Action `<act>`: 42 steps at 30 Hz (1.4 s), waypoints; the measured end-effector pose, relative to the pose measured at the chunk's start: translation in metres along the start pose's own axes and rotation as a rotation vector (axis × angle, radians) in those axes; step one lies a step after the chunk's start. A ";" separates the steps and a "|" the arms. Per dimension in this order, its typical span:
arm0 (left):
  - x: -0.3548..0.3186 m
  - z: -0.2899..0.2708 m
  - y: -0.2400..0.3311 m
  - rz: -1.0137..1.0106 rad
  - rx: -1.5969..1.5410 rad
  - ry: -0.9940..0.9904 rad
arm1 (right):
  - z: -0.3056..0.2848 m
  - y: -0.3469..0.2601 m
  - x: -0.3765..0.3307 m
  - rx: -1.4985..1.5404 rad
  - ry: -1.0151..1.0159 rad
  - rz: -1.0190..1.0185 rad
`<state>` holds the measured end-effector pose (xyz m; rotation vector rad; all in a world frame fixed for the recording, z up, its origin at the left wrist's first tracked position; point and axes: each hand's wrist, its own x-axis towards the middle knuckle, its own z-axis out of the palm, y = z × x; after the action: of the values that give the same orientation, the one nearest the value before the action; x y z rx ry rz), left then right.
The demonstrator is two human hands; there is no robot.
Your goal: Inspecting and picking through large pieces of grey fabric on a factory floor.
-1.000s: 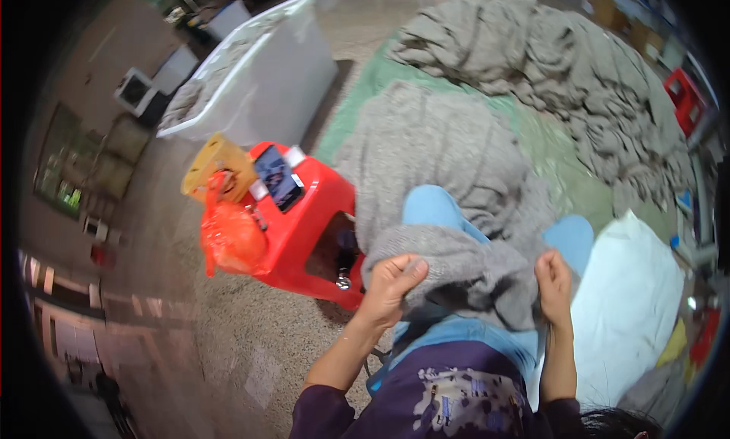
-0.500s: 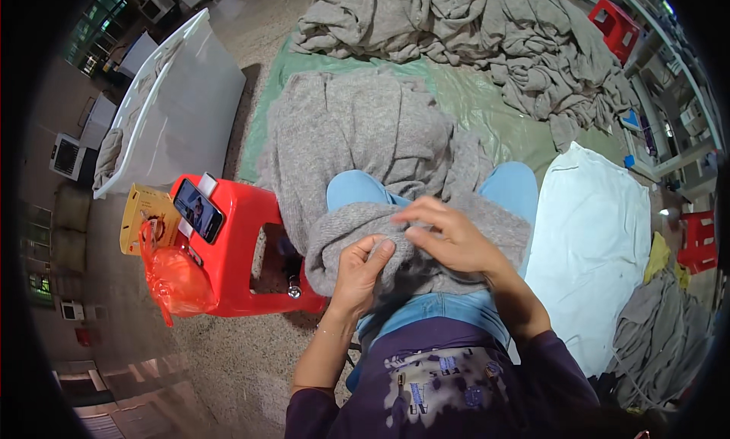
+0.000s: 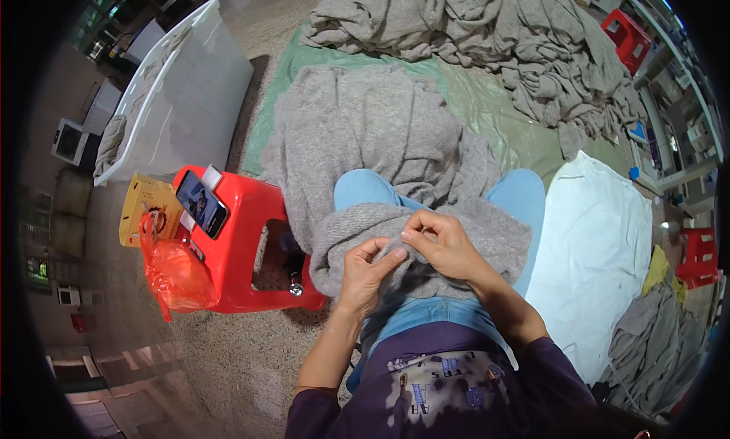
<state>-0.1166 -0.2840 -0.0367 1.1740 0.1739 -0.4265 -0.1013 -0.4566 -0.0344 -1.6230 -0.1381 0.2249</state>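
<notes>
A grey knitted garment [image 3: 380, 142] is draped over my knees and spreads out onto the green sheet [image 3: 487, 97] in front of me. My left hand [image 3: 365, 271] pinches the garment's near edge on my lap. My right hand [image 3: 445, 245] sits right beside it, fingertips pinched on the same spot of knit. Both hands touch at the fingertips. Whether a small tool is between the fingers cannot be seen.
A red plastic stool [image 3: 243, 241] stands at my left with a phone [image 3: 201, 203] on it and an orange bag [image 3: 175, 271] hanging beside. A white tub [image 3: 182, 89] is further left. More grey garments [image 3: 487, 28] are piled ahead. A white sack [image 3: 601, 256] lies at my right.
My right hand moved from the garment's right edge to the middle and met the left hand. The camera tilted, bringing the piled garments more into view.
</notes>
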 end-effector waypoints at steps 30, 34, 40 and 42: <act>-0.005 -0.023 -0.032 0.199 0.054 0.089 | 0.009 -0.017 -0.002 -0.589 -0.322 -0.405; -0.010 -0.014 -0.040 0.118 -0.111 0.081 | 0.011 -0.011 -0.013 -0.579 -0.296 -0.401; -0.012 -0.019 -0.016 -0.035 0.010 -0.148 | -0.012 -0.019 -0.033 -0.518 -0.259 -0.302; -0.013 -0.029 -0.005 -0.075 -0.015 -0.123 | -0.031 -0.022 -0.037 -0.619 -0.212 -0.314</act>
<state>-0.1277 -0.2556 -0.0474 1.1258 0.1144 -0.5613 -0.1289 -0.4932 -0.0088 -2.1553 -0.6736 0.1133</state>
